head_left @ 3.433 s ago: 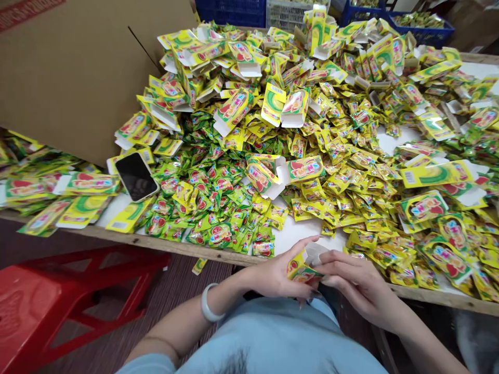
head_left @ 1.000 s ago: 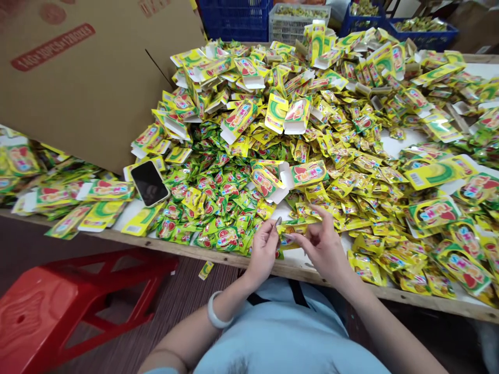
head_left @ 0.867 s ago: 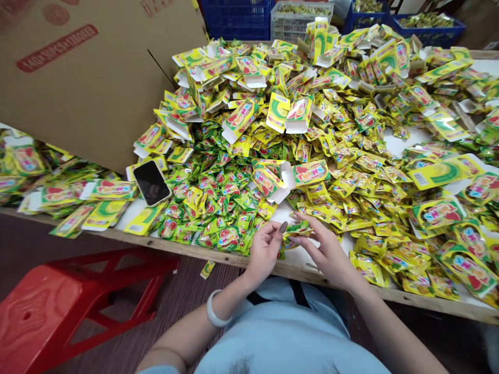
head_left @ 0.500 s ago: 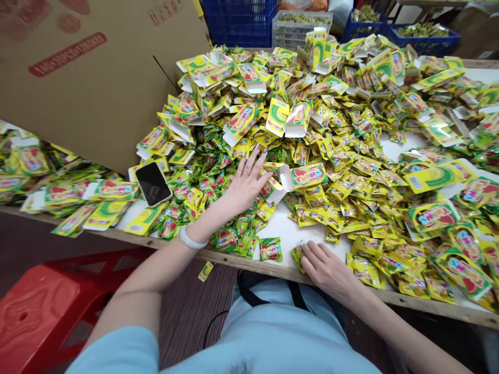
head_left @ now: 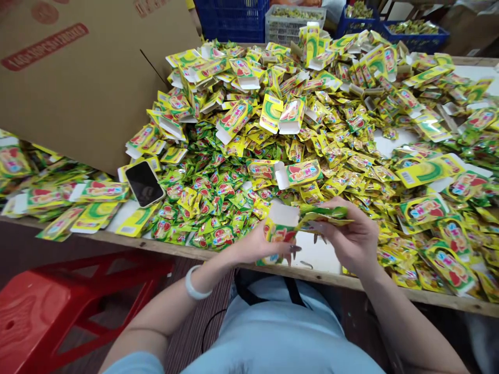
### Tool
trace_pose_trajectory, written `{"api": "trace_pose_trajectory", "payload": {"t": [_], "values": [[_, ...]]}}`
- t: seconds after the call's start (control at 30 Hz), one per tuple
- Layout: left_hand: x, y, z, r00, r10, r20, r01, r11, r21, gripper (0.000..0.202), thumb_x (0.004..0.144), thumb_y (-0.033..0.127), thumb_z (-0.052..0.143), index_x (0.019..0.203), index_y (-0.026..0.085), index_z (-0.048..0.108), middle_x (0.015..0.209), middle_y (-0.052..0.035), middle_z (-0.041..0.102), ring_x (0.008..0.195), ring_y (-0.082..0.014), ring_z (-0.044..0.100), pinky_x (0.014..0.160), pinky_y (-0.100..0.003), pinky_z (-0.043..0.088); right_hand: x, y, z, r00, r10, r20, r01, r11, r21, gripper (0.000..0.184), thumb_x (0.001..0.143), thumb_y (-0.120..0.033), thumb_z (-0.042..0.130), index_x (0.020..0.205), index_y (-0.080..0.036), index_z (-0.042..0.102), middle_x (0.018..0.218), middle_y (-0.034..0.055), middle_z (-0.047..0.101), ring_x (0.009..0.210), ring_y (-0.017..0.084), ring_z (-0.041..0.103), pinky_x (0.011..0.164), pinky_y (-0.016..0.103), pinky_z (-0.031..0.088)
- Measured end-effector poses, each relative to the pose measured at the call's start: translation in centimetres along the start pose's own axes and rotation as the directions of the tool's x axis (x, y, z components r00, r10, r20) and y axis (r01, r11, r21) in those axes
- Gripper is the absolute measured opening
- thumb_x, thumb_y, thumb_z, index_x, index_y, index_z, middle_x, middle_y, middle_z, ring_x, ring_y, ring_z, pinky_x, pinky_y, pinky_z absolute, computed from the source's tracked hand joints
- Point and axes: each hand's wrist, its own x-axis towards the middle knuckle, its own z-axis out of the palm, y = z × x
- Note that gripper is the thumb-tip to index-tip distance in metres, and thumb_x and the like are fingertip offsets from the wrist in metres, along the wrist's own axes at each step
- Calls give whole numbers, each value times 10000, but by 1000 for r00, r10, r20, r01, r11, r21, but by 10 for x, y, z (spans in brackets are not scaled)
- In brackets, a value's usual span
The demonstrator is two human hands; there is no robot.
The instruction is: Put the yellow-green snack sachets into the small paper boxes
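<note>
My left hand [head_left: 253,245] is wrapped around a small yellow and green candy box [head_left: 279,229] with a watermelon print, held over the front of the table. Its white end flap stands open. Pinched in my right hand [head_left: 356,239] are some yellow and green candy packets [head_left: 325,214], held right against the box's open end; how many is hidden. Below the box, a packet [head_left: 268,259] partly shows at the table edge. Green packets [head_left: 214,189] are heaped beyond my left hand, yellow packets [head_left: 351,182] beyond my right.
Flattened and folded candy boxes [head_left: 241,72] pile up at the back. A large brown carton [head_left: 97,88] leans in at the left, with a phone [head_left: 145,183] lying beside it. A red stool [head_left: 42,306] stands lower left; blue crates [head_left: 234,21] are behind the table.
My left hand has come back from the heap and now holds a candy box. My right hand has lifted packets off the tabletop and brought them to the box's opening.
</note>
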Motion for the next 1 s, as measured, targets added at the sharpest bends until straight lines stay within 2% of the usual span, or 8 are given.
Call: {"api": "trace_pose_trajectory", "payload": {"t": [0.1, 0.23, 0.33, 0.47, 0.57, 0.73, 0.87, 1.0], "values": [[-5, -1, 14, 988, -9, 152, 13, 1000, -26, 271, 691, 274, 782, 768, 174, 541, 637, 20, 575, 547, -112, 533, 517, -221, 458, 9, -11, 11, 990, -121, 70, 125, 990, -68, 161, 876, -148, 655, 992, -259, 657, 839, 15, 657, 748, 171, 619, 660, 295, 513], [-11, -2, 13, 992, -26, 125, 25, 1000, 10, 414, 702, 203, 748, 1060, 178, 541, 754, 23, 579, 635, -120, 542, 594, -225, 467, 12, -24, 3, 953, -149, 264, 213, 948, -236, 185, 870, -96, 604, 981, -226, 676, 911, 49, 641, 834, 170, 629, 703, 266, 518], [-14, -5, 12, 986, -92, 136, 73, 988, 137, 727, 723, 172, 731, 1356, 197, 373, 841, 5, 608, 707, -151, 585, 664, -256, 487, 13, -27, -12, 895, 44, 443, 84, 961, -265, 123, 902, -157, 597, 957, -213, 693, 849, 37, 608, 779, 159, 604, 670, 252, 509], [-16, -10, 15, 984, -99, 148, 65, 974, 218, 753, 771, 217, 710, 1409, 206, 311, 882, -21, 626, 784, -186, 624, 703, -272, 501, 15, -20, -24, 815, 241, 527, -161, 968, -193, 144, 930, -292, 601, 854, -203, 684, 771, 0, 538, 588, 114, 544, 508, 227, 469], [-17, -13, 17, 981, -113, 157, 60, 950, 308, 749, 794, 237, 684, 1428, 197, 288, 906, -35, 641, 789, -194, 636, 725, -291, 514, 12, -19, -20, 811, 270, 519, -178, 959, -221, 139, 921, -243, 593, 817, -197, 674, 755, -10, 533, 540, 97, 531, 472, 213, 446], [-18, -14, 18, 991, -32, 130, -24, 911, 411, 749, 790, 201, 677, 1444, 207, 313, 1199, -122, 633, 1042, -256, 645, 888, -350, 508, 8, -35, -11, 822, 226, 523, 110, 838, -535, 233, 810, -61, 618, 953, -217, 714, 848, 32, 619, 726, 167, 631, 629, 262, 515], [-17, -12, 11, 988, -31, 153, -32, 918, 396, 759, 804, 203, 674, 1465, 213, 302, 1081, -88, 670, 900, -221, 679, 789, -308, 528, 11, -35, -25, 804, 142, 578, 116, 915, -386, 239, 908, -200, 605, 1135, -255, 657, 1120, 92, 659, 999, 225, 677, 717, 294, 597], [-17, -15, 7, 961, -110, 255, -28, 876, 482, 833, 782, 270, 720, 1487, 200, 284, 963, -60, 679, 804, -218, 690, 713, -292, 530, 5, -19, -34, 838, 54, 543, 204, 892, -404, 135, 942, -232, 596, 1020, -243, 706, 1586, 102, 335, 1471, 333, 315, 1111, 547, 426]]}}
